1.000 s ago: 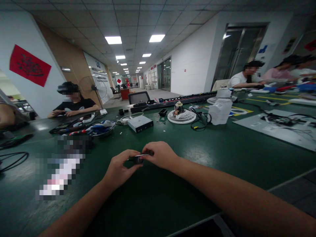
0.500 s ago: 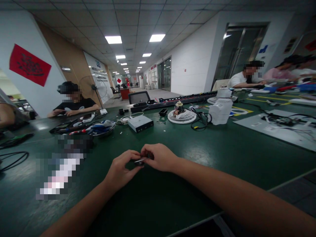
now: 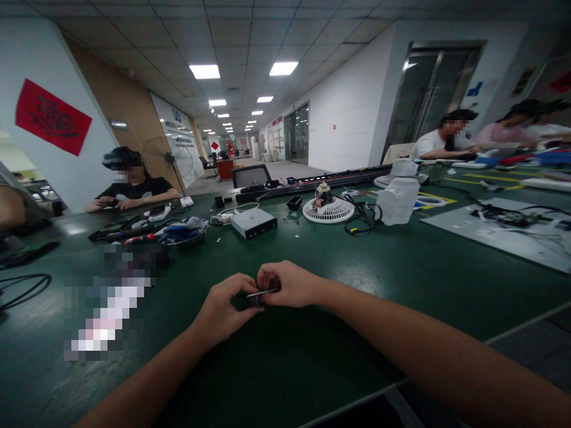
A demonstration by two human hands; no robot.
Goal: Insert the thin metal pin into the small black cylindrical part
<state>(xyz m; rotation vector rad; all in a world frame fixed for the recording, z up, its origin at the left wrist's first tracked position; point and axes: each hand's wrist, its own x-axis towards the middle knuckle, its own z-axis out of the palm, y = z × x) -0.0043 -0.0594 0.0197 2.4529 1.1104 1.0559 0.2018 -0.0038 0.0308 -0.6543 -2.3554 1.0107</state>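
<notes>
Above the green table (image 3: 312, 356), both hands meet around a small dark part with a thin, shiny metal strip (image 3: 259, 293) along it. My left hand (image 3: 223, 306) is closed on it from the left, thumb below and fingers above. My right hand (image 3: 289, 284) pinches the strip's right end with curled fingers. Much of the part is covered by the fingers, so its exact kind cannot be made out. Beyond the hands lies a silver optical disc drive (image 3: 252, 222), with a small black open box (image 3: 294, 203) to its right.
A white round fan grille with a motor (image 3: 328, 208) and a white plastic housing (image 3: 397, 201) stand at the back. Tools and cloth (image 3: 182, 229) lie left. A grey panel with boards (image 3: 504, 229) is at right. Several people sit around the tables.
Both hands have shifted slightly right with the small part. The metal strip now shows more plainly between the fingers, and my left fingers are a little more arched.
</notes>
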